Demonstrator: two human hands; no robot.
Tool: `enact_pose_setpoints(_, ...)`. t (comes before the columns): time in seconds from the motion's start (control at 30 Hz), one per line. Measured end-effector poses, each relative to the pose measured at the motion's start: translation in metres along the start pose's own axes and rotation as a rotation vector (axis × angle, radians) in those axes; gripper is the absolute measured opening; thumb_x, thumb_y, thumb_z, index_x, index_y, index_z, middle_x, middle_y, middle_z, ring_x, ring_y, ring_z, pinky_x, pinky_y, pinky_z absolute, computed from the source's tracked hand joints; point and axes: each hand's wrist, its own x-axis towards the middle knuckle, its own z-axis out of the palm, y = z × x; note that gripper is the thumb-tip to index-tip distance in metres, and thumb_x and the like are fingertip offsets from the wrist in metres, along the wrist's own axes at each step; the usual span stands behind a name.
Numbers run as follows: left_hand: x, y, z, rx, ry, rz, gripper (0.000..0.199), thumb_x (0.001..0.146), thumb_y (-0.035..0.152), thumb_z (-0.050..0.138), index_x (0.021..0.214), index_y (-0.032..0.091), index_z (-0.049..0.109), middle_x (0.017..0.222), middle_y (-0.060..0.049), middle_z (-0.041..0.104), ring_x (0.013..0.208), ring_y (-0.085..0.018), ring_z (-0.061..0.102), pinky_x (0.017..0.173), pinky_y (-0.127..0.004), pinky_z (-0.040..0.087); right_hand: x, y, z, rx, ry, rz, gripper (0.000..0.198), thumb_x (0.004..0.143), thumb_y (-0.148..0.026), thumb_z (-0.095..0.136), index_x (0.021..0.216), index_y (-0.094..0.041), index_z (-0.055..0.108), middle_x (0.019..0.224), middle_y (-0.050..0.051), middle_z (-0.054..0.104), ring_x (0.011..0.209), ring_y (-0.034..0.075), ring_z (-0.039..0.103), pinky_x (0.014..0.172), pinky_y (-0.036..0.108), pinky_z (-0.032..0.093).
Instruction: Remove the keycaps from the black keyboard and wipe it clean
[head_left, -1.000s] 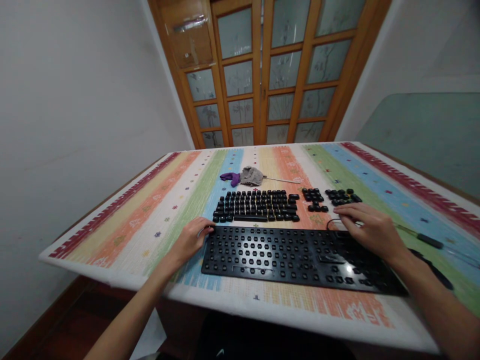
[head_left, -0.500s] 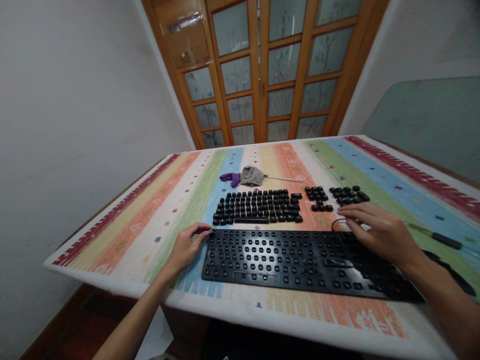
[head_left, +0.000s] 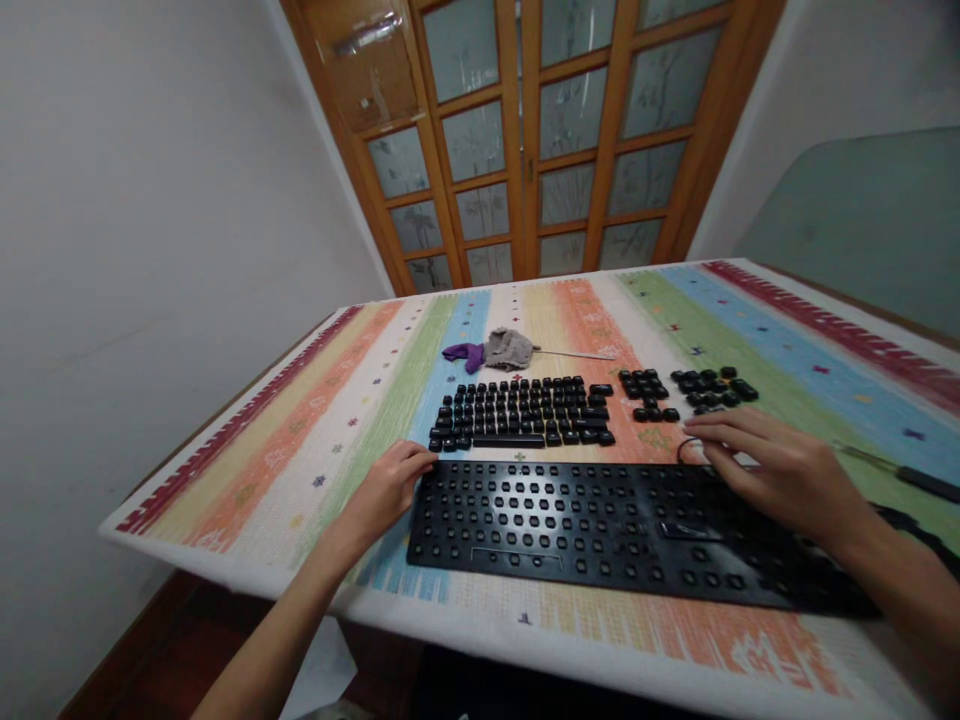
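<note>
A black keyboard (head_left: 525, 520) without its keycaps lies along the near side of the table, its rows of small switch posts showing. At its far left corner, the thumb and fingers of my left hand (head_left: 394, 480) are pinched together on the edge. Over the right part of the keyboard is my right hand (head_left: 772, 465), fingers stretched out to the left past the far edge, beside a thin black cable (head_left: 684, 445). Just beyond the keyboard, loose black keycaps (head_left: 517, 412) are laid out in keyboard order, with smaller groups of keycaps (head_left: 649, 393) farther right.
Behind the keycaps lie a grey cloth (head_left: 508, 349), a purple cloth (head_left: 465, 355) and a thin metal rod (head_left: 574, 354). A black-handled screwdriver (head_left: 926, 483) rests at the right. The striped tablecloth (head_left: 300, 470) covers the table; wooden glazed doors (head_left: 517, 150) stand behind.
The view has shifted slightly, so the table's items sit a little farther right. Both hands keep nearly the same places at the keyboard, the left fingertips still at its corner.
</note>
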Motion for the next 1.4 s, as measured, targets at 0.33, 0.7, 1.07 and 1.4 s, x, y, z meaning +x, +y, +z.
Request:
enact_pose_setpoints(0.33,-0.004,-0.007,0.003,0.001,0.016,0.006,0.025,0.094,0.007,0.048,0.105,0.02,0.066,0.093,-0.005,0.068,0.087,-0.018,0.063,0.078,-0.033,0.054,-0.003,0.002,0.001,0.009,-0.016,0.003,0.024,0.097,-0.025,0.05,0.09,-0.014,0.071,0.092,0.011,0.073,0.08,0.024,0.072,0.072,0.04,0.057)
enact_pose_setpoints(0.7,-0.001,-0.005,0.008,0.002,0.016,0.02,0.023,0.092,0.005,0.048,0.098,0.019,0.065,0.088,-0.005,0.064,0.083,-0.017,0.061,0.074,-0.031,0.053,0.0,0.0,-0.001,0.034,-0.013,0.0,0.025,0.097,-0.028,0.05,0.089,-0.018,0.071,0.091,0.009,0.075,0.079,0.023,0.072,0.07,0.039,0.057)
enact_pose_setpoints(1.07,-0.005,-0.001,0.012,0.111,0.007,-0.012,0.026,0.091,0.002,0.044,0.093,0.019,0.065,0.082,-0.004,0.06,0.076,-0.018,0.058,0.069,-0.029,0.05,0.0,-0.002,-0.001,0.004,-0.022,-0.037,0.027,0.098,-0.026,0.047,0.091,-0.016,0.071,0.092,0.009,0.074,0.079,0.023,0.072,0.071,0.04,0.058)
enact_pose_setpoints(1.4,0.0,-0.004,0.01,-0.031,-0.009,-0.061,0.022,0.091,0.006,0.048,0.091,0.017,0.067,0.08,-0.004,0.065,0.076,-0.016,0.062,0.069,-0.028,0.05,0.0,-0.003,-0.001,0.016,-0.011,-0.027,0.026,0.097,-0.026,0.048,0.09,-0.016,0.071,0.092,0.009,0.074,0.08,0.024,0.072,0.071,0.039,0.057)
